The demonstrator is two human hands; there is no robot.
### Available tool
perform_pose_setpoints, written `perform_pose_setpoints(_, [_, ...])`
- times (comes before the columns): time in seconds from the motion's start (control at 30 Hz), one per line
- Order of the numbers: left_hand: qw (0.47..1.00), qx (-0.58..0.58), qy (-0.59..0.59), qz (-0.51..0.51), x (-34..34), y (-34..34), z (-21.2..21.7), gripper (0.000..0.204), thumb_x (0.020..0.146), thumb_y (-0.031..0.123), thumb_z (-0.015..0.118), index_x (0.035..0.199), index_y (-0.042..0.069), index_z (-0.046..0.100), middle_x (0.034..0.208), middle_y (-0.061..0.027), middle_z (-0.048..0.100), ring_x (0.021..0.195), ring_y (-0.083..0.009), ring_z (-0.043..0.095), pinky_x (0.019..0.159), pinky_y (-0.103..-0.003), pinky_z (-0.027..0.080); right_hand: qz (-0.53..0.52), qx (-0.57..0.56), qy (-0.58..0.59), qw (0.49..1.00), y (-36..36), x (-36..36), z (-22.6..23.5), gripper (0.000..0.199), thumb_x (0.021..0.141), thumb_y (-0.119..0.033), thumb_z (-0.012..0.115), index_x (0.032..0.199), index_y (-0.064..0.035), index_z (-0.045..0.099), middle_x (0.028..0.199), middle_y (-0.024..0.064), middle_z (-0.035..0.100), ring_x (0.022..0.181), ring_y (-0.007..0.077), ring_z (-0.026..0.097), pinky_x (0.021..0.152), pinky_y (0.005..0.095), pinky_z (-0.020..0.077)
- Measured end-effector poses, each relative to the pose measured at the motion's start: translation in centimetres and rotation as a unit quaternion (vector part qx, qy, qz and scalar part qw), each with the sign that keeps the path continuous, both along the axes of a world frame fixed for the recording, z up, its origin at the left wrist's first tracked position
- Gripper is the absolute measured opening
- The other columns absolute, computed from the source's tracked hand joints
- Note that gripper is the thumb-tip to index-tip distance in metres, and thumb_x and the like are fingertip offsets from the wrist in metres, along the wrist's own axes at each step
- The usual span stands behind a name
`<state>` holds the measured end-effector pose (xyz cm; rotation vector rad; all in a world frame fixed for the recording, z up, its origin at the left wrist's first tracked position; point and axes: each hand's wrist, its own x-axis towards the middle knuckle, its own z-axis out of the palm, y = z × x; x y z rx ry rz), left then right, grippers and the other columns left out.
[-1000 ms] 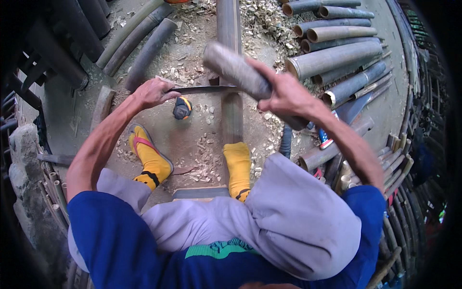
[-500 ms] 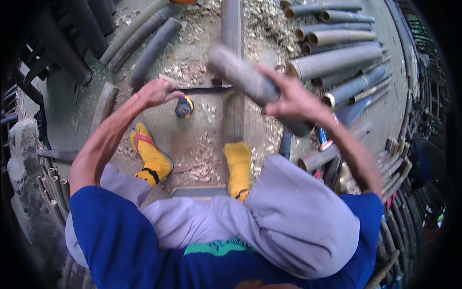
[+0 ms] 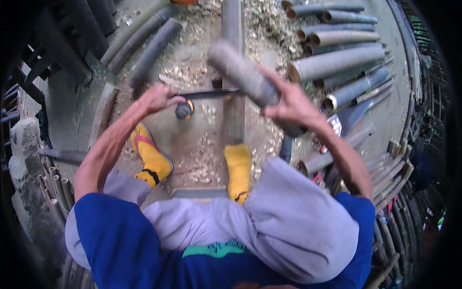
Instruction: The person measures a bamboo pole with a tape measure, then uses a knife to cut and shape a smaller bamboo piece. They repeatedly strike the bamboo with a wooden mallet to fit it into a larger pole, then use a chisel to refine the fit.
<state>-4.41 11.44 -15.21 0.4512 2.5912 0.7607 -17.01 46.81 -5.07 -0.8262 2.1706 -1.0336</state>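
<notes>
My left hand (image 3: 161,98) is closed round the end of a long dark blade (image 3: 204,94), which lies across a split bamboo pole (image 3: 233,115) in front of me. The grip itself is hidden by the fingers. In my right hand (image 3: 291,103) is a short, thick grey-brown bamboo piece (image 3: 236,70), smeared by motion. It slants from far left to near right, its far end above the pole and blade. Whether it touches the blade I cannot tell. My right foot in a yellow sock (image 3: 237,168) stands against the pole's near end.
Cut bamboo tubes (image 3: 337,62) lie stacked at the right, with more at the far left (image 3: 154,50). Pale shavings (image 3: 204,164) cover the floor. A small black-and-orange object (image 3: 184,110) sits beside the blade. A rough stone block (image 3: 29,173) stands at the left edge.
My left hand and the blade have shifted slightly nearer to me. The bamboo piece in my right hand stays at nearly the same place, still blurred.
</notes>
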Motion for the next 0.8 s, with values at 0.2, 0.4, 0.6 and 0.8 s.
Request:
perform_pose_setpoints(0.2, [0.996,-0.028,-0.079,0.012,-0.1,0.1,0.8,0.051,0.089,0.049,0.053,0.077,0.0,0.062,0.067,-0.0227,0.057,0.067,-0.0401,0.058,0.062,-0.047,0.045,-0.266,-0.219,0.167,0.924,-2.6,1.4,4.8,0.104,0.063,-0.022,0.078,0.145,-0.004,0.017,0.134,0.0228,0.039,0.122,0.0305,0.042,0.103,0.0398,0.0346])
perform_pose_setpoints(0.4, [0.995,-0.033,-0.087,0.019,0.5,0.6,0.8,0.048,0.086,0.047,0.059,0.08,-0.001,0.062,0.066,-0.0207,0.058,0.064,-0.038,0.057,0.062,-0.044,0.046,-0.006,0.156,-0.097,0.983,1.3,4.6,-0.9,0.098,0.064,-0.019,0.071,0.147,-0.0159,0.019,0.114,0.0243,0.057,0.102,0.038,0.059,0.092,0.044,0.0469])
perform_pose_setpoints(0.6, [0.921,0.018,-0.366,0.133,-0.9,-1.4,1.3,0.047,0.061,0.033,0.081,0.087,-0.001,0.063,0.067,-0.0101,0.062,0.065,-0.0208,0.062,0.062,-0.037,0.049,-0.287,0.008,-0.003,0.958,5.2,10.5,-4.2,0.098,0.065,-0.012,0.07,0.147,-0.0116,0.016,0.132,0.0287,0.044,0.117,0.0416,0.051,0.099,0.0427,0.0425])
perform_pose_setpoints(0.8, [0.946,0.034,-0.199,0.253,11.1,1.9,-5.3,0.047,0.06,0.028,0.075,0.1,0.007,0.064,0.071,-0.0166,0.064,0.074,-0.0325,0.065,0.071,-0.04,0.053,-0.3,0.127,-0.077,0.942,9.3,17.8,-9.3,0.098,0.065,-0.015,0.072,0.146,-0.0073,0.016,0.128,0.0292,0.046,0.116,0.0451,0.049,0.098,0.046,0.0408])
